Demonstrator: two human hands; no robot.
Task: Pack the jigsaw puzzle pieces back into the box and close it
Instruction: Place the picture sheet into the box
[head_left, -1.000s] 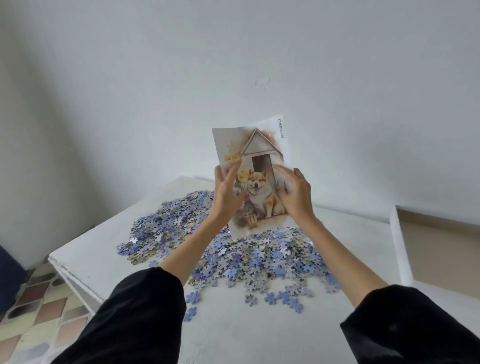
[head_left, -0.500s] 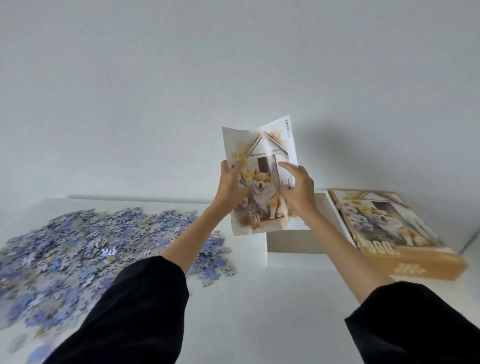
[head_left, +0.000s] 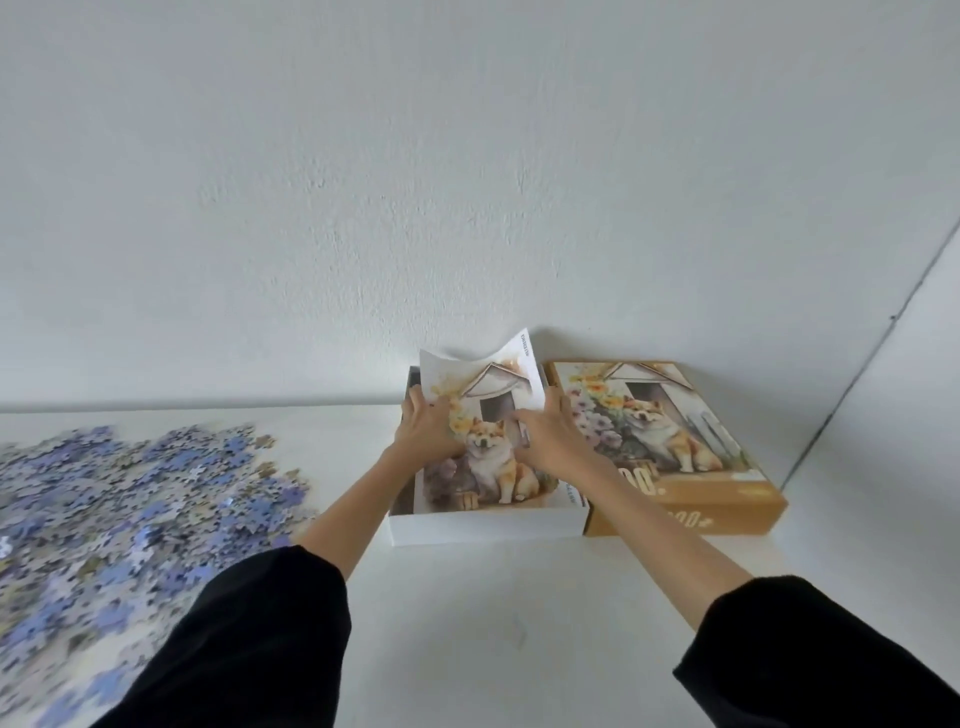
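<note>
The white box bottom (head_left: 488, 529) stands on the white table against the wall. In it lies the printed reference sheet (head_left: 493, 470) with a dog and a doghouse, its far edge curling up. My left hand (head_left: 427, 432) holds the sheet's left edge and my right hand (head_left: 551, 441) holds its right edge, fingers spread across the picture. The box lid (head_left: 680, 447), tan with the same dog picture, lies face up right beside the box bottom. A wide heap of loose blue and grey puzzle pieces (head_left: 130, 499) covers the table at the left.
The table (head_left: 509, 634) is bare between my forearms and in front of the box. A white wall rises straight behind the box and lid, and a second wall closes in at the far right.
My view swung right, away from the piece heap. Both hands lowered the sheet from mid-air down into the white box bottom.
</note>
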